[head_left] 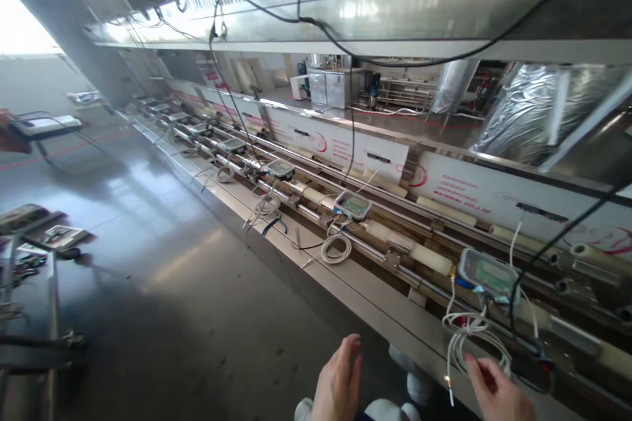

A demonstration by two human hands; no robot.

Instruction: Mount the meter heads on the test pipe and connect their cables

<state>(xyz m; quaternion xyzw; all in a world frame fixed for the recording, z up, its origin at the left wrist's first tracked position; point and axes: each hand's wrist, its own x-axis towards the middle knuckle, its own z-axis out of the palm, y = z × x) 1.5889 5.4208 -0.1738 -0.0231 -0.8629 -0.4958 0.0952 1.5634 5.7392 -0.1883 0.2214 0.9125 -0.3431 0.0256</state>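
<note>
At the bottom right, my right hand (498, 393) is closed, with its thumb and forefinger curled towards each other over the lower edge of a coiled white cable (459, 335). What lies between these fingertips is hidden. The cable's thin metal-ended tip (449, 391) hangs left of the hand. Above the coil is a clear-lidded box with a green display (488, 275), mounted on the rail. Nearer the middle, my left hand (340, 381) hovers in front of the bench edge, fingers apart and holding nothing.
Several similar display boxes, one of them (352, 205) to the left, line the rails. Another cable coil (336, 248) lies on the bench ledge (375, 296). A black cable (557, 240) hangs near the right box. A cart frame (52, 302) stands at left.
</note>
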